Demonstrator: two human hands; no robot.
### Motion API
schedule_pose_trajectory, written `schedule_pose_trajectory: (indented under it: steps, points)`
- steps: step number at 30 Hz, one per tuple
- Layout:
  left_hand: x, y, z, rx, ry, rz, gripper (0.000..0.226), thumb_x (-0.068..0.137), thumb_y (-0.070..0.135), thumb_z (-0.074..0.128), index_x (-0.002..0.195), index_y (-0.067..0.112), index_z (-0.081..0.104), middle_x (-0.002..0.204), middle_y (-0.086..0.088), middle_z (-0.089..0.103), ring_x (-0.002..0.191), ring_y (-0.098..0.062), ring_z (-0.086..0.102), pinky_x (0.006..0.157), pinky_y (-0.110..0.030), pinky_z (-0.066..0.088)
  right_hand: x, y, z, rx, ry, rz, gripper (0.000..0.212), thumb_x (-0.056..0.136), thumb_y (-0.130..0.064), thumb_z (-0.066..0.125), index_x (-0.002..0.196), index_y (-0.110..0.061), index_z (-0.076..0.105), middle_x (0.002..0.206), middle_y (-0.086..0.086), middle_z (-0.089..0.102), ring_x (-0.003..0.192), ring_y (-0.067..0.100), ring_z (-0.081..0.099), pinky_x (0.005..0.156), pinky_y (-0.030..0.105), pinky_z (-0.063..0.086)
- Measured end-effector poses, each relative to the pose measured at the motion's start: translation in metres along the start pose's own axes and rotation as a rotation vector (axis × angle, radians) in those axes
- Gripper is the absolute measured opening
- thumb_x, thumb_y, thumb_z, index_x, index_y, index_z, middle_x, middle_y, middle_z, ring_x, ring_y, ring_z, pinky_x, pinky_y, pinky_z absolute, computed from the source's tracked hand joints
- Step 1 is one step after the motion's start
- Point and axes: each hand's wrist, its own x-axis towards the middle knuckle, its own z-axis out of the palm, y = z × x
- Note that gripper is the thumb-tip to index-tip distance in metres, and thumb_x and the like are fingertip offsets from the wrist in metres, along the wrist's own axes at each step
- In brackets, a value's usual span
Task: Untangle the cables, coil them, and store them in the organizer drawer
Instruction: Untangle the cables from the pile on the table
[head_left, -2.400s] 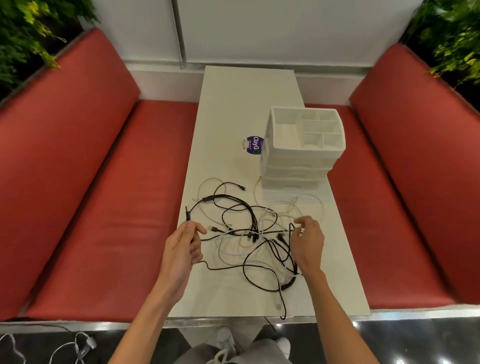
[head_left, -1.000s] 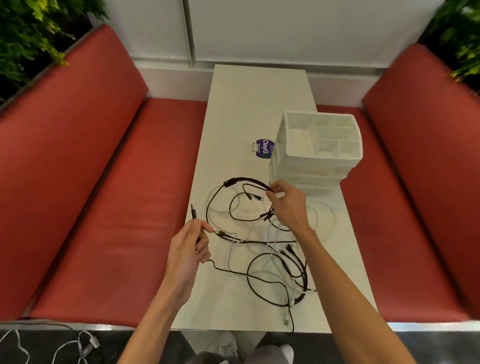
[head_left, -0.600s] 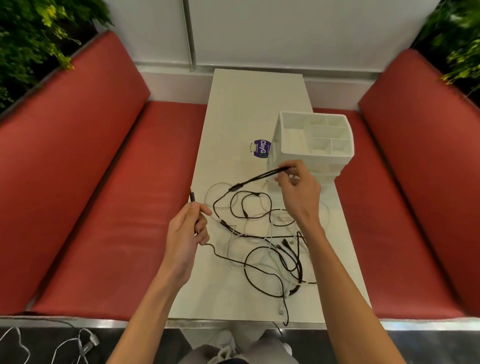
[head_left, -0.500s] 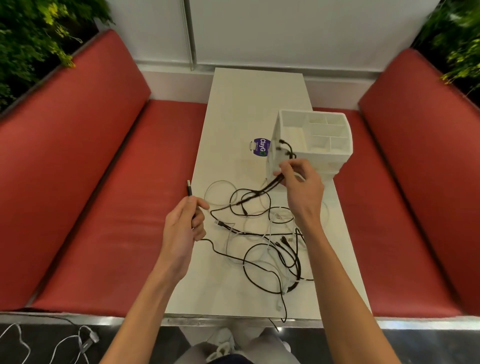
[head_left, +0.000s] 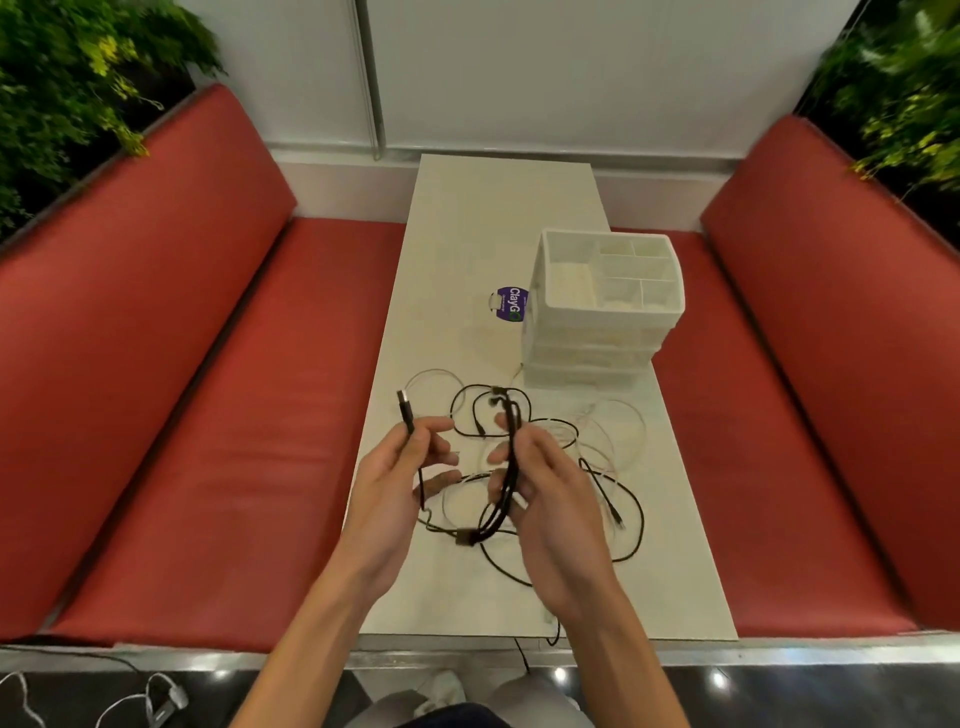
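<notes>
Your left hand (head_left: 400, 483) pinches the black cable (head_left: 511, 467) by its plug; your right hand (head_left: 540, 488) grips its bunched strands mid-frame. Draw it free slowly, watching for snags on the white cables (head_left: 608, 441).

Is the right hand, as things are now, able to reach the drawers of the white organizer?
Probably yes, but not freely. The organizer stands ahead of the right hand with only loose white cables on the table between. However, its fingers are closed on the black cable, so it is occupied.
</notes>
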Motion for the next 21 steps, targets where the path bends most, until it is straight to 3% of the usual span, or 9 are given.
schedule_pose_trajectory:
  steps: [2,6,10,12,15,18,21]
  points:
    - [-0.003,-0.001,0.005,-0.059,-0.029,-0.037,0.032,0.113,0.020,0.047,0.122,0.004,0.074,0.104,-0.012,0.068,0.105,-0.026,0.069,0.095,-0.042,0.059,-0.010,0.007,0.001,-0.068,-0.039,-0.020,0.023,0.111,-0.022,0.058,0.125,-0.017,0.075,0.101,0.008,0.071,0.085,0.022,0.059,0.083,0.038,0.050]
    - [-0.009,0.006,0.015,-0.134,-0.084,-0.080,0.038,0.114,0.025,0.042,0.127,0.003,0.070,0.120,-0.020,0.074,0.116,-0.032,0.070,0.096,-0.042,0.055,-0.021,0.013,-0.004,-0.357,-0.084,-0.157,0.017,0.108,-0.017,0.064,0.121,-0.021,0.075,0.110,0.001,0.076,0.088,0.023,0.067,0.083,0.039,0.057]
    - [-0.015,0.014,0.022,-0.189,-0.164,-0.107,0.056,0.116,0.038,0.027,0.135,-0.001,0.062,0.126,-0.024,0.073,0.126,-0.036,0.068,0.108,-0.052,0.048,-0.021,0.027,-0.012,-0.649,-0.040,-0.169,0.014,0.109,-0.027,0.065,0.120,-0.034,0.071,0.110,-0.010,0.072,0.100,0.017,0.070,0.087,0.051,0.062]
    - [-0.016,0.015,0.026,-0.163,-0.178,-0.096,0.056,0.116,0.040,0.027,0.135,0.001,0.062,0.126,-0.022,0.074,0.126,-0.034,0.068,0.110,-0.052,0.047,-0.019,0.032,-0.015,-0.728,-0.026,-0.212,0.016,0.109,-0.029,0.065,0.119,-0.041,0.069,0.115,-0.015,0.070,0.102,0.016,0.069,0.086,0.047,0.063]
    - [-0.014,0.009,0.028,-0.080,-0.179,-0.036,0.038,0.115,0.029,0.038,0.129,0.009,0.068,0.124,-0.020,0.075,0.125,-0.031,0.069,0.114,-0.051,0.046,-0.015,0.035,-0.021,-0.834,-0.060,-0.298,0.021,0.107,-0.024,0.066,0.116,-0.043,0.068,0.116,-0.016,0.069,0.101,0.015,0.068,0.085,0.032,0.059]
    - [-0.013,0.003,0.029,0.014,-0.188,0.026,0.028,0.111,0.025,0.047,0.125,0.015,0.069,0.110,-0.014,0.077,0.109,-0.023,0.070,0.109,-0.044,0.048,-0.008,0.037,-0.025,-0.898,-0.096,-0.272,0.016,0.104,-0.029,0.067,0.116,-0.039,0.069,0.114,-0.018,0.069,0.106,0.012,0.068,0.093,0.038,0.058]
    - [-0.014,0.000,0.030,0.061,-0.178,0.087,0.022,0.111,0.025,0.049,0.120,0.020,0.069,0.090,-0.012,0.069,0.093,-0.024,0.065,0.100,-0.036,0.052,-0.004,0.027,-0.032,-0.914,-0.068,-0.213,0.025,0.099,-0.026,0.075,0.118,-0.042,0.071,0.119,-0.023,0.070,0.115,0.004,0.066,0.101,0.036,0.056]
